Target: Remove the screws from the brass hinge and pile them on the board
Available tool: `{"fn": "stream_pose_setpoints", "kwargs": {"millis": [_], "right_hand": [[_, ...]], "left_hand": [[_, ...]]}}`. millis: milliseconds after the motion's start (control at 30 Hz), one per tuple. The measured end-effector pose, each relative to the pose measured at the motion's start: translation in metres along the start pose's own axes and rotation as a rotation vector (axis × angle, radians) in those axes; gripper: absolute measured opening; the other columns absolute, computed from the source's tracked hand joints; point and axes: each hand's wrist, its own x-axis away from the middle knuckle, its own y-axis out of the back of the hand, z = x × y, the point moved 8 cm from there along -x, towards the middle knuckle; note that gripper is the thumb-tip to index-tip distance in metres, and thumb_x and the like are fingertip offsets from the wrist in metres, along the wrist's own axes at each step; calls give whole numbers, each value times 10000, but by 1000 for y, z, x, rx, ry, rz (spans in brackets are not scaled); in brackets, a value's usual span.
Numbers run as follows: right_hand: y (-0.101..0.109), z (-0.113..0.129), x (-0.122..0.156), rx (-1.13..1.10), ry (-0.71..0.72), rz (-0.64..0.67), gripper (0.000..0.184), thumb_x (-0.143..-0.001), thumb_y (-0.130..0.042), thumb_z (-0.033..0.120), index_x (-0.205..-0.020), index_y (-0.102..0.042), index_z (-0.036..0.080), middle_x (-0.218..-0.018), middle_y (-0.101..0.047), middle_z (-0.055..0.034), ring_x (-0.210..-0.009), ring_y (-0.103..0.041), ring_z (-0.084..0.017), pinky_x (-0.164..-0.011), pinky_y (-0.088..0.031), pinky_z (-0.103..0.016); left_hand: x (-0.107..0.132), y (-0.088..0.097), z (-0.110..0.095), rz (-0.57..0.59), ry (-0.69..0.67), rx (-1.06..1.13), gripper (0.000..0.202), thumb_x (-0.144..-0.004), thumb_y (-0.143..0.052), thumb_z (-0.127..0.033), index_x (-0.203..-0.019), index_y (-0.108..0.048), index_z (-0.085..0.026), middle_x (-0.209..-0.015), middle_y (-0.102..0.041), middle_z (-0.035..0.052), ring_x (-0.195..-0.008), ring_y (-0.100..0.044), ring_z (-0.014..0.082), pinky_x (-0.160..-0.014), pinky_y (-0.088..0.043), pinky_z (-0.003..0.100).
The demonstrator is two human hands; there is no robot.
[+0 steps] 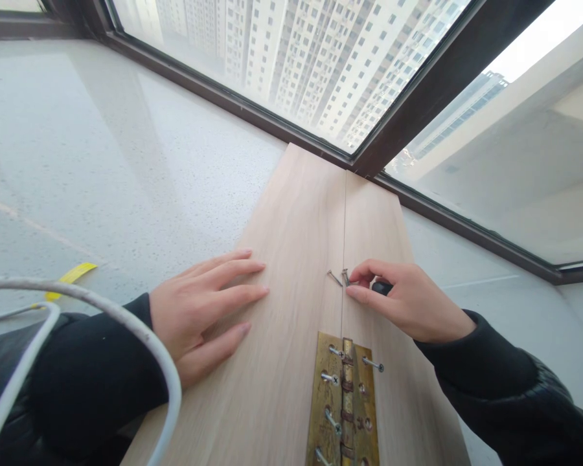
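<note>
Hinge (344,404): brass, straddling the seam between the two boards; several screws stand proud in its holes, so each should probably go in straight.
Left hand (201,310): spread flat, pressing the left board (282,259) steady.
Right hand (405,301): fingertips pinching one loose screw (346,277) at the seam; a second screw (334,277) lies just beside it.
Windowsill (102,162): carries both boards.

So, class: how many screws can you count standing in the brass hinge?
5: left leaf holds four, right leaf one. The picture edge may hide more. Two loose screws lie by the right hand.
</note>
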Motion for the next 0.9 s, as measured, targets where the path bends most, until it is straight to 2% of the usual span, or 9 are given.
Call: {"fn": "stream_pose_setpoints", "kwargs": {"millis": [167, 300, 433, 533, 667, 800, 900], "right_hand": [[-2, 1, -5, -18, 18, -13, 188, -873, -553, 385, -833, -627, 217, -789, -633, -3, -728, -584, -190, -689, -421, -337], [6, -1, 8, -37, -5, -11, 249, -908, -526, 448, -878, -622, 220, -795, -633, -2, -730, -586, -188, -678, -428, -327], [0, 9, 37, -58, -15, 139, 365, -923, -515, 503, -709, -598, 219, -650, -589, 24, -603, -552, -148, -562, -419, -276], [-15, 15, 61, 117, -15, 268, 415, -933, -505, 504, -639, -558, 216, -587, -549, 23, -534, -519, -146, -487, -365, -270], [-25, 30, 76, 383, 141, 190, 396, -999, -355, 339, -636, -457, 219, -555, -493, 24, -476, -474, -162, -463, -299, -283], [-26, 36, 79, 398, 204, 138, 239, -967, -367, 251, -736, -424, 229, -625, -492, 30, -471, -455, -166, -446, -242, -291], [-21, 41, 80, 387, 247, 120, 222, -969, -352, 223, -757, -418, 228, -647, -478, 34, -490, -444, -157, -455, -244, -294]], "left_hand": [[0, 0, 0, -8, 3, 9, 346, -842, -483, -238, -1157, -622, -201, -1332, -550, 78, -1325, -415, 254, -1071, -415, 462], [0, 0, 0, -6, 2, 15, 348, -842, -484, -239, -1160, -619, -200, -1332, -550, 79, -1326, -413, 252, -1073, -413, 463], [0, 0, 0, -3, 6, 8, 348, -848, -476, -241, -1166, -613, -202, -1338, -544, 77, -1332, -404, 239, -1072, -415, 457], [0, -1, 0, 0, -1, 5, 347, -854, -470, -240, -1171, -607, -203, -1341, -540, 70, -1334, -399, 237, -1074, -411, 461], [1, -1, 1, -1, -14, 2, 341, -858, -470, -237, -1170, -602, -200, -1344, -536, 68, -1340, -390, 234, -1079, -404, 454], [2, -2, 2, -2, -19, 1, 340, -854, -481, -238, -1171, -598, -203, -1348, -531, 63, -1341, -387, 232, -1083, -399, 447], [2, -2, 1, -5, -25, 3, 341, -858, -474, -241, -1174, -596, -202, -1348, -531, 63, -1343, -385, 229, -1082, -398, 445]]}}
